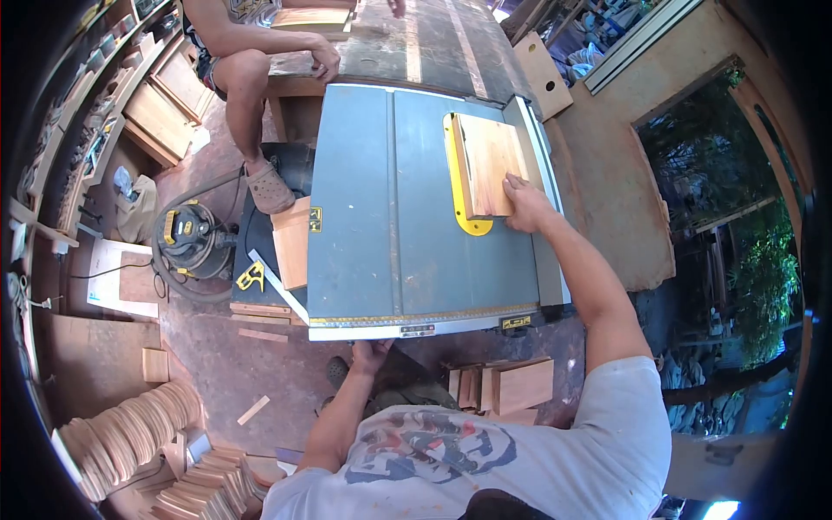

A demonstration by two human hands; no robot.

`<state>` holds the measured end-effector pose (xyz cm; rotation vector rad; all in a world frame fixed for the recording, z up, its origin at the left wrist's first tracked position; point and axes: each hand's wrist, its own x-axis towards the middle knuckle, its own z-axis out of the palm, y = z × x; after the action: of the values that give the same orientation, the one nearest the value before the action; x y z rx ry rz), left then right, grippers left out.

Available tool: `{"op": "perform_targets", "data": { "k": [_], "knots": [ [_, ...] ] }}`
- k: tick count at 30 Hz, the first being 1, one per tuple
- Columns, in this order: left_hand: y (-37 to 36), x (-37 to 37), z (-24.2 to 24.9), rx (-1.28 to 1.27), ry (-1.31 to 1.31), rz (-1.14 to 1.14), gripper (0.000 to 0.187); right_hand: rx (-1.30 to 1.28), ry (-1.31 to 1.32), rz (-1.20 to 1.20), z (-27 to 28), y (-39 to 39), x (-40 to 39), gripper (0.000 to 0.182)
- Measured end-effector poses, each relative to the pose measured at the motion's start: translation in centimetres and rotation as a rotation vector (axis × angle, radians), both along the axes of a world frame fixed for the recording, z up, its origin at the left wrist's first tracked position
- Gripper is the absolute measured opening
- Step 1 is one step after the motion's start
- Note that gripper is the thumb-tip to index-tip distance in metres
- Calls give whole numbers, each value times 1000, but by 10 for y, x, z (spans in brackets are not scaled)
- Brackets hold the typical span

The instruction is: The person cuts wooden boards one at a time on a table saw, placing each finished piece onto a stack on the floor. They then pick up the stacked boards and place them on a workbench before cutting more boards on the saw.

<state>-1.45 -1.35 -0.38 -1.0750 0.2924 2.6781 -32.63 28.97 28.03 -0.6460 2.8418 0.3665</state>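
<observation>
A flat wooden board [492, 165] lies on the grey table saw top [355, 208], partly over the yellow throat plate [472, 227] and alongside the fence [548, 251]. My right hand [527, 204] grips the board's near right corner, with fingers on top of it. The saw blade cannot be made out. Below the saw's front rail [416, 330], my left hand [371, 354] reaches under the edge, and its fingers are mostly hidden there.
Another person [247, 78] sits at the back left, one foot beside the saw. A combination square [251, 276] and a wooden offcut [291, 243] lie left of the saw. A shop vacuum [192, 232] stands farther left. Cut boards [523, 386] are stacked on the floor in front.
</observation>
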Motion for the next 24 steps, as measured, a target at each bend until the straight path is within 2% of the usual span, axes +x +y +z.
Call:
{"op": "perform_targets", "data": {
  "k": [4, 7, 13, 16, 17, 20, 21, 24],
  "knots": [
    [-2, 3, -24, 57, 69, -4, 37, 4, -13, 4, 1, -2, -12, 90],
    [-1, -3, 9, 51, 47, 21, 37, 7, -10, 9, 0, -2, -25, 92],
    [-3, 3, -20, 177, 226, 29, 31, -1, -10, 13, -3, -2, -42, 97],
    [0, -2, 8, 24, 55, 14, 33, 1, -8, 25, -2, -4, -53, 99],
    [-1, 1, -5, 52, 120, 14, 34, 5, -4, 28, -3, -4, -59, 99],
    [1, -1, -18, 158, 61, 74, 38, 12, 2, 33, -11, -3, -80, 100],
    [3, -5, -17, 379, -45, 216, 40, 16, 4, 33, -13, -2, -89, 100],
    [-7, 4, -24, 245, -1, 60, 40, 44, 11, 57, -17, -4, -121, 102]
  ]
}}
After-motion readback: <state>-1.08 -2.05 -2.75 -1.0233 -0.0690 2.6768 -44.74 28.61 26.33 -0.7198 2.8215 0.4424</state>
